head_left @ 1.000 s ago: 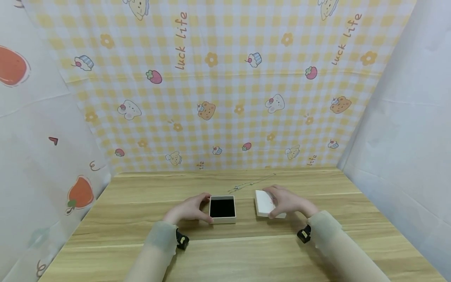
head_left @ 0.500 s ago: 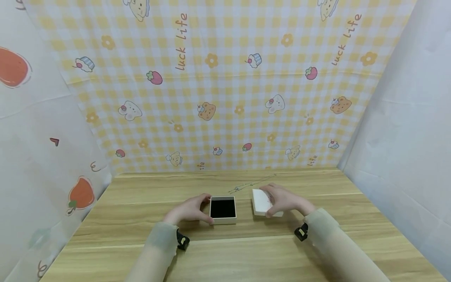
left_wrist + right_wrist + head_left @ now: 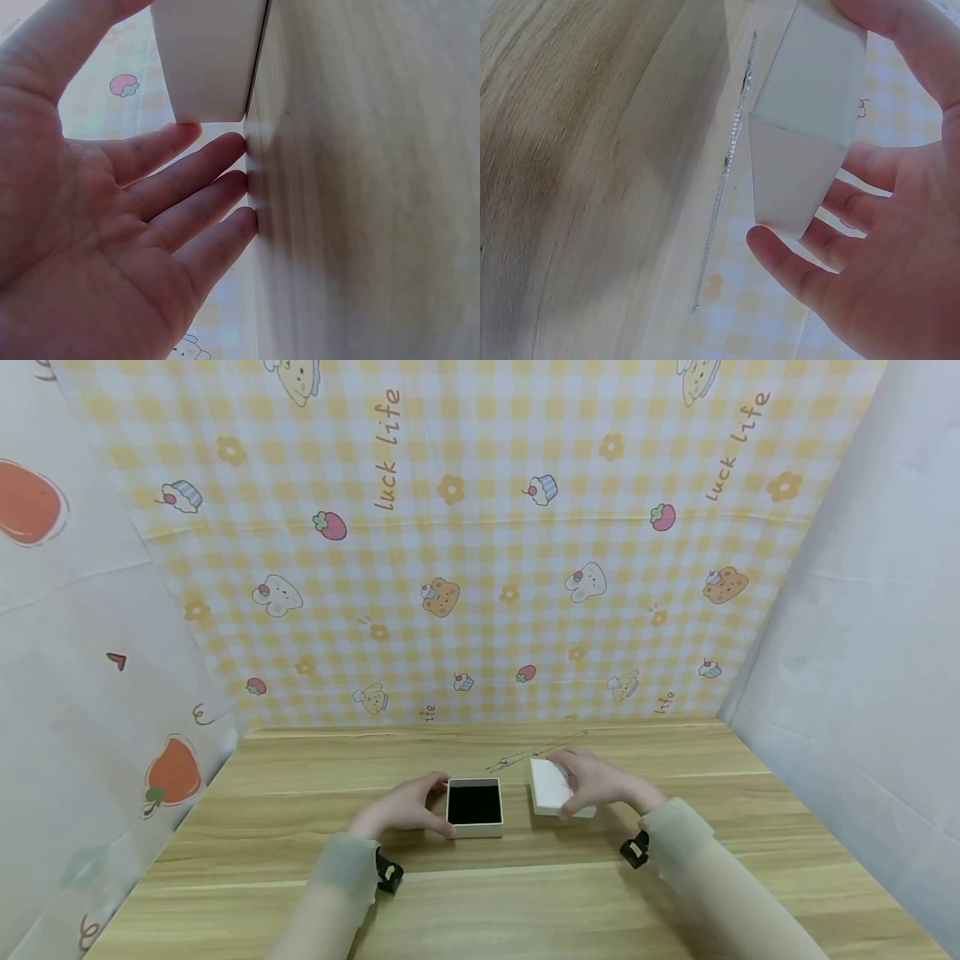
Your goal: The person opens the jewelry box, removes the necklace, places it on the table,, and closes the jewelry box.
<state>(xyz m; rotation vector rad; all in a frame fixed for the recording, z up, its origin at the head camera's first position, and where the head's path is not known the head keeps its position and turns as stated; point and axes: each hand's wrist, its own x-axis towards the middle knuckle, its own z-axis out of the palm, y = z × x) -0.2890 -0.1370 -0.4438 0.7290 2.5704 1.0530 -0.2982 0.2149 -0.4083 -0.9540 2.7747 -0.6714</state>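
Observation:
My left hand (image 3: 402, 805) holds a small white box base (image 3: 476, 831) with a black interior, thumb and index finger at its left corners. The base stands on the wooden table with its top uncovered. In the left wrist view the index fingertip touches the end of the box wall (image 3: 210, 64), and the other fingers (image 3: 206, 154) reach toward the tabletop. To the right, my right hand (image 3: 596, 779) grips a white box lid (image 3: 549, 789) between thumb and fingers. The right wrist view shows the lid (image 3: 802, 97) close over the table; the palm side hides part of it.
A thin silver chain with clear stones (image 3: 506, 762) lies stretched diagonally on the table (image 3: 480, 910) behind the base and lid. A yellow checked cloth (image 3: 480, 543) hangs at the back, with pale cloth on both sides.
My right hand has moved left with the lid, bringing it nearer to the box base. The left hand and the base stay in place, and the chain has not moved.

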